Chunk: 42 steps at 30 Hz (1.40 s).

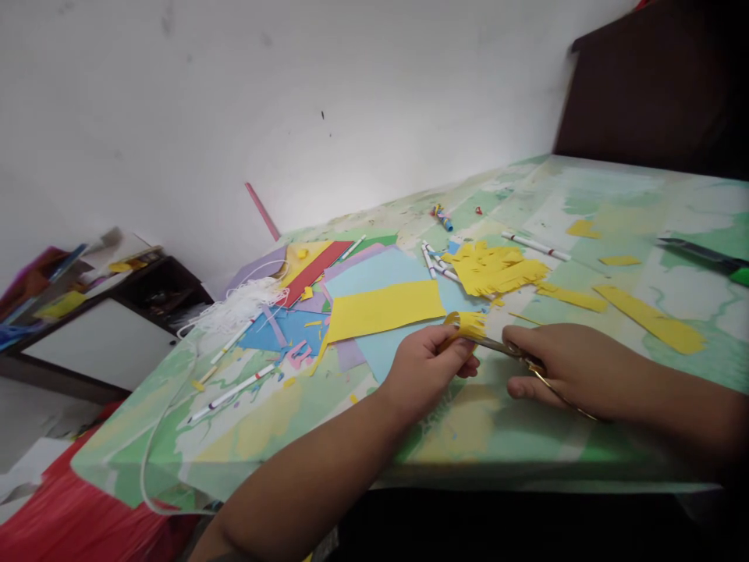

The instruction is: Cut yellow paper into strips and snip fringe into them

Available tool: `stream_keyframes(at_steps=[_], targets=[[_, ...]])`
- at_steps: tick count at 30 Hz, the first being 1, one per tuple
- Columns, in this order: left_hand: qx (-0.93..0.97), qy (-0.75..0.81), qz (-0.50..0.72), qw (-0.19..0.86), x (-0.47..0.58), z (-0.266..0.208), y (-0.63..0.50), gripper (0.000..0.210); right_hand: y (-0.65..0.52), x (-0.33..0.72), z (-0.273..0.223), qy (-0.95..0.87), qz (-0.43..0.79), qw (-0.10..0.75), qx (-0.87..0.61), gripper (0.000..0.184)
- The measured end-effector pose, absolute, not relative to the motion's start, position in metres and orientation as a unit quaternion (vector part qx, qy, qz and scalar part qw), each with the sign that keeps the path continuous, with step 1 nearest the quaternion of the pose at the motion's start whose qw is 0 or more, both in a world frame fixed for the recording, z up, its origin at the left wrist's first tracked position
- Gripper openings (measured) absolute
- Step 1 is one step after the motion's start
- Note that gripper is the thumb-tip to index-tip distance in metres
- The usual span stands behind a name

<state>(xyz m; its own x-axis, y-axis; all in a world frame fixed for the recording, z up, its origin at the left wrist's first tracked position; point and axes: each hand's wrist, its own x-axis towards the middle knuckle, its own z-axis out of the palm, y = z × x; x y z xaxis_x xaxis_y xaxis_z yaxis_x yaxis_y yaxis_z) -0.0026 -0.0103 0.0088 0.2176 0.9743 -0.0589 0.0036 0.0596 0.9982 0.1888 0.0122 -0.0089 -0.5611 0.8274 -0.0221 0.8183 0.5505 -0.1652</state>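
My left hand (430, 359) pinches a small yellow paper strip (468, 321) whose far edge is cut into a curling fringe. In my right hand (576, 367) is a pair of scissors (518, 353) with gold-coloured handles, the blades reaching left to the strip at my left fingertips. Whether the blades are apart is too small to tell. Just beyond my left hand lies a yellow paper rectangle (386, 308) on light blue sheets (374, 269). Fringed yellow paper pieces (497, 269) are heaped beyond the scissors.
White string (246, 300) lies tangled at the left, near a red paper strip (319, 272) and white sticks (234, 394). Yellow scraps (649, 316) and a dark-bladed cutter with a green handle (702, 254) lie at the right. A low cabinet (111, 343) stands beyond the table's left edge.
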Motion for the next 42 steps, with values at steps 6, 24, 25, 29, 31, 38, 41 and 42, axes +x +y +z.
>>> stream_keyframes(at_steps=[6, 24, 25, 29, 31, 38, 41, 42], targets=[[0.544, 0.47, 0.421, 0.553, -0.0022, 0.0105, -0.0101, 0.019, 0.0143, 0.1906, -0.0107, -0.889, 0.083, 0.04, -0.448, 0.038], [0.538, 0.46, 0.459, 0.537, -0.0016, 0.0065, -0.0098, 0.021, 0.0121, 0.191, -0.0053, -0.873, 0.125, 0.048, -0.469, 0.032], [0.543, 0.458, 0.464, 0.529, -0.002, 0.0056, -0.0095, 0.022, 0.012, 0.1909, -0.0052, -0.872, 0.126, 0.048, -0.47, 0.031], [0.563, 0.461, 0.47, 0.499, -0.0042, 0.0046, -0.0089, 0.027, 0.0127, 0.1902, -0.0069, -0.869, 0.119, 0.054, -0.477, 0.031], [0.563, 0.462, 0.473, 0.496, -0.0046, 0.0051, -0.009, 0.027, 0.0132, 0.1896, -0.0077, -0.869, 0.121, 0.052, -0.476, 0.031], [0.547, 0.464, 0.451, 0.531, -0.0029, 0.0083, -0.0101, 0.022, 0.0124, 0.1858, -0.0114, -0.876, 0.096, 0.047, -0.47, 0.033], [0.549, 0.464, 0.445, 0.534, -0.0027, 0.0081, -0.0105, 0.022, 0.0116, 0.185, -0.0142, -0.875, 0.078, 0.054, -0.475, 0.035], [0.55, 0.464, 0.446, 0.532, -0.0029, 0.0077, -0.0107, 0.022, 0.0114, 0.1849, -0.0149, -0.875, 0.074, 0.059, -0.475, 0.035]])
